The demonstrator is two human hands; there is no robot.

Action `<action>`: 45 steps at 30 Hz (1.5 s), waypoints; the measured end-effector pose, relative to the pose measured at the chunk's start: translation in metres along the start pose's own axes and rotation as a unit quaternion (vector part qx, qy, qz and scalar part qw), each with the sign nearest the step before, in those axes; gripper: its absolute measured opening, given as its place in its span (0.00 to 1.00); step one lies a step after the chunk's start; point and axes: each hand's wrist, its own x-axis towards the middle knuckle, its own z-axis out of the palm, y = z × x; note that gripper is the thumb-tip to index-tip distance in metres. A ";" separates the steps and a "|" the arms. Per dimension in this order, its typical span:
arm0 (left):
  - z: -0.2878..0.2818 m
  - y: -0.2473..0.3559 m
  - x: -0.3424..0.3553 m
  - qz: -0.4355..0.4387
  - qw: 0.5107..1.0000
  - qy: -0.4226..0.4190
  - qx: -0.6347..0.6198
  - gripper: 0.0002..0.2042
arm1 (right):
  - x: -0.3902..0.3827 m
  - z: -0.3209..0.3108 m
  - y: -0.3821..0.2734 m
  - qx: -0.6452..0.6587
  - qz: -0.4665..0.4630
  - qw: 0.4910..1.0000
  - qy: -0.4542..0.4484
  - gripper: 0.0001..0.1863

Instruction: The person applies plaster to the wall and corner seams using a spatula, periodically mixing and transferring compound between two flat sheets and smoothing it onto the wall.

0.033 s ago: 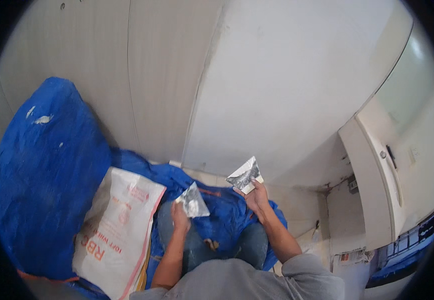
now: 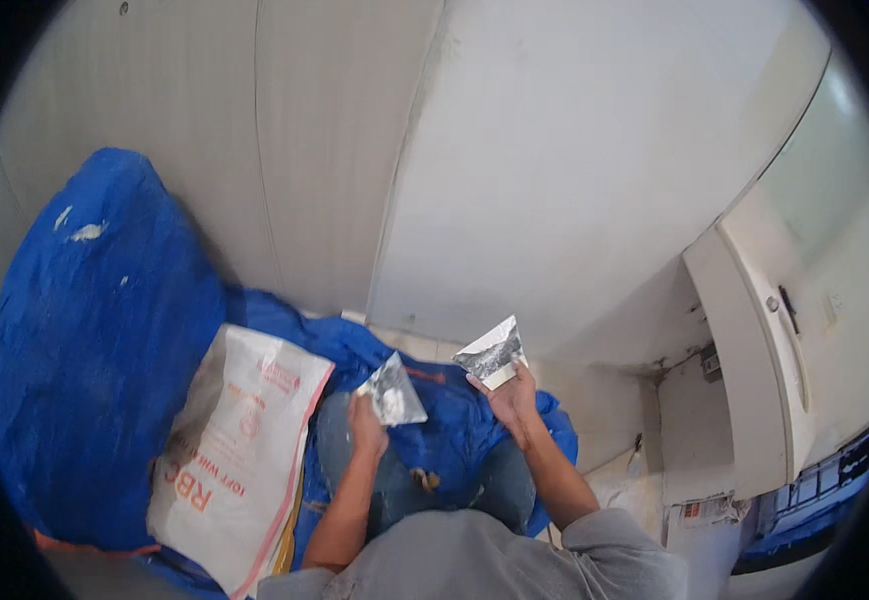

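Note:
My left hand [image 2: 367, 422] grips a thin, silvery, roughly triangular scraper plate [image 2: 396, 392] with whitish smears, low in front of my body. Slightly higher and to the right, my right hand [image 2: 510, 402] holds a similar metal plate [image 2: 486, 350], its face streaked dark grey and white, with a pale strip along one edge. The two plates are apart. Both are over a crumpled blue tarpaulin [image 2: 456, 430] and my jeans-clad legs.
A large tarp-covered heap [image 2: 84, 350] stands at left, with a white woven sack [image 2: 224, 440] beside it. Pale wall panels [image 2: 584, 150] face me. At right stands a worn white cabinet-like unit [image 2: 744, 350] above some clutter [image 2: 704, 515] at floor level.
My left hand and its plate have moved a little up and to the right. My right hand has barely moved, and the view has shifted slightly.

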 end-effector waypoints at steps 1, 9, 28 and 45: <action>0.016 0.001 -0.017 -0.002 1.000 0.005 0.008 0.13 | -0.022 -0.010 0.016 0.006 0.027 1.000 0.009 0.30; 0.092 -0.003 -0.072 0.016 0.998 0.039 0.048 0.10 | -0.086 0.011 0.032 -0.139 -0.243 0.957 -0.075 0.30; 0.120 0.084 -0.077 -0.091 0.933 -0.201 0.284 0.12 | -0.124 0.049 -0.115 -0.679 -0.460 0.442 -0.364 0.18; 0.117 0.079 -0.060 -0.117 0.940 -0.227 0.226 0.16 | -0.111 0.084 -0.096 -0.725 -0.387 0.408 -0.397 0.17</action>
